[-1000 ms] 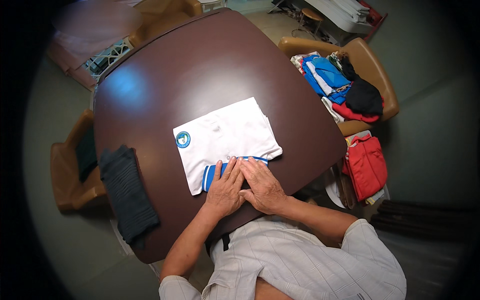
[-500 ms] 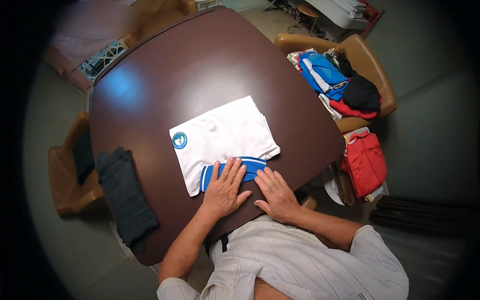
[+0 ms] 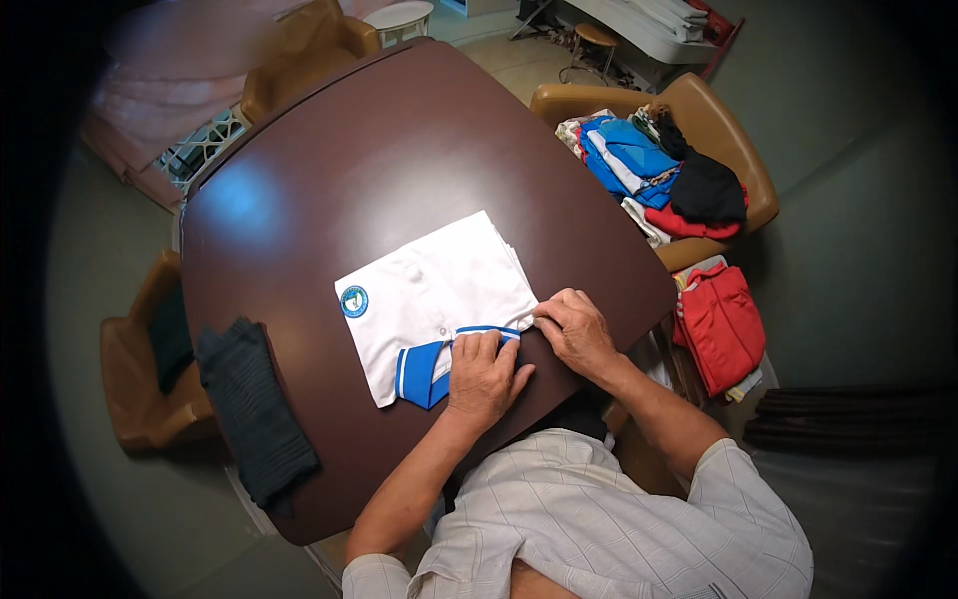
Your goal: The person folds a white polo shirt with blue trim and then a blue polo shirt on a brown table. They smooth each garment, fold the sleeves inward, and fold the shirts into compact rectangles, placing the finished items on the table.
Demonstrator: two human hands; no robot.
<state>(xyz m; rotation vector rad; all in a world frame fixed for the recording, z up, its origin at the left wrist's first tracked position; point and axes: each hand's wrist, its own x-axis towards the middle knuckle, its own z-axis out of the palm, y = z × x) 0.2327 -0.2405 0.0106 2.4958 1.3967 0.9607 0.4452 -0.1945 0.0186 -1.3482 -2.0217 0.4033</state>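
Observation:
A folded white polo shirt (image 3: 429, 285) lies on the dark brown table, its blue, white-striped collar (image 3: 424, 371) toward me and a round blue badge on its left part. My left hand (image 3: 484, 377) rests on the right half of the collar, fingers side by side and slightly bent, thumb stretched out to the right; it grips nothing. At the shirt's near right corner, my right hand (image 3: 577, 331) is closed, pinching the white fabric between thumb and fingers.
Dark grey ribbed folded garments (image 3: 256, 414) lie at the table's (image 3: 329, 180) left edge. Beyond its right edge, a tan armchair (image 3: 753, 180) holds a heap of clothes (image 3: 639, 160). Red folded clothes (image 3: 720, 324) sit nearer. Another tan chair (image 3: 150, 384) stands at left.
My right hand has moved from the collar up to the shirt's right corner and closed on it. The left hand has shifted right along the collar, whose left end now shows more.

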